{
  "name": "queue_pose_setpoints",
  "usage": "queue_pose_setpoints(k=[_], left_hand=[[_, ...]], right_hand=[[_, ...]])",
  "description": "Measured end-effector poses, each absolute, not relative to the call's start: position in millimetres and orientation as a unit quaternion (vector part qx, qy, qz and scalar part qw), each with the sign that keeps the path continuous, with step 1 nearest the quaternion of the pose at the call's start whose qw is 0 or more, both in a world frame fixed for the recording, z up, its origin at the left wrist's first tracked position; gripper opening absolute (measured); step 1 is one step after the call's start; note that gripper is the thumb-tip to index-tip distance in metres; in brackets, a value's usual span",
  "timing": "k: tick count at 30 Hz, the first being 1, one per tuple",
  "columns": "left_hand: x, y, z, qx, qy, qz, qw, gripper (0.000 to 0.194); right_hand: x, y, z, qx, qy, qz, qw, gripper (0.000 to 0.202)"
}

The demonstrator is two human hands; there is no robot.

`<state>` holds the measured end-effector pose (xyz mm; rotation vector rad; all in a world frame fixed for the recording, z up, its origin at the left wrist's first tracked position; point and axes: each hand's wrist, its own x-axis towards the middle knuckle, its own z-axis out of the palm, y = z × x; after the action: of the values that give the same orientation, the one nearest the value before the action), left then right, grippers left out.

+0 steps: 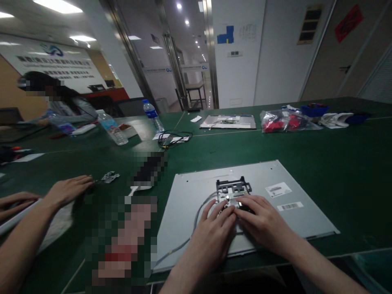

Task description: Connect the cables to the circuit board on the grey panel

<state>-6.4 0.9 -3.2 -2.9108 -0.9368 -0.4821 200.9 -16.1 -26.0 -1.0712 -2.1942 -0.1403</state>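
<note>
A flat grey display panel [190, 192] lies face down on the green table. Near its middle is a black plastic bracket [234, 185], and a small circuit board [237, 196] sits at the bracket, partly hidden under my fingers. My left hand [216, 228] has its bent fingertips on the board's left part. From the other side, my right hand [263, 216] grips the board's right edge between thumb and fingers. A grey cable [196, 220] runs from the board across the panel to its lower left edge. White labels [278, 189] are stuck on the panel's right part.
On the left, another person's hand [69, 188] rests near a small clear wrapper [110, 177]. Water bottles [112, 127], a coiled black cable [174, 139], a second panel [228, 121], a plastic bag with red items [288, 121] and a blue tray [315, 110] stand farther back.
</note>
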Motion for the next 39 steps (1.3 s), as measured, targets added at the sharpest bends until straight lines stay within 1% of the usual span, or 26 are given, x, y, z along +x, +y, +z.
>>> queue_pose_setpoints(k=[5,10,15,19,25,39], left_hand=[[-5,0,-4,-0.939,-0.307,-0.154,0.022,0.031],[-5,-1,-3,-0.938,-0.314,-0.145,0.011,0.032],[-5,-1,-4,-0.936,-0.323,-0.138,-0.004,0.031],[-5,-2,-3,-0.937,-0.321,-0.136,-0.006,0.033],[-5,-1,-1,-0.938,-0.319,-0.136,-0.008,0.033],[-6,-1,-1,-0.939,-0.308,-0.152,0.008,0.036]], right_hand=[[203,-16,-26,-0.407,-0.842,-0.055,0.35,0.022],[203,-18,-24,-0.387,-0.839,-0.036,0.381,0.018],[202,-22,-20,-0.375,-0.839,-0.019,0.394,0.009],[200,-22,-23,-0.36,-0.854,-0.008,0.377,0.011],[199,-22,-25,-0.351,-0.87,-0.006,0.346,0.006],[199,-22,-31,-0.373,-0.874,-0.013,0.312,0.007]])
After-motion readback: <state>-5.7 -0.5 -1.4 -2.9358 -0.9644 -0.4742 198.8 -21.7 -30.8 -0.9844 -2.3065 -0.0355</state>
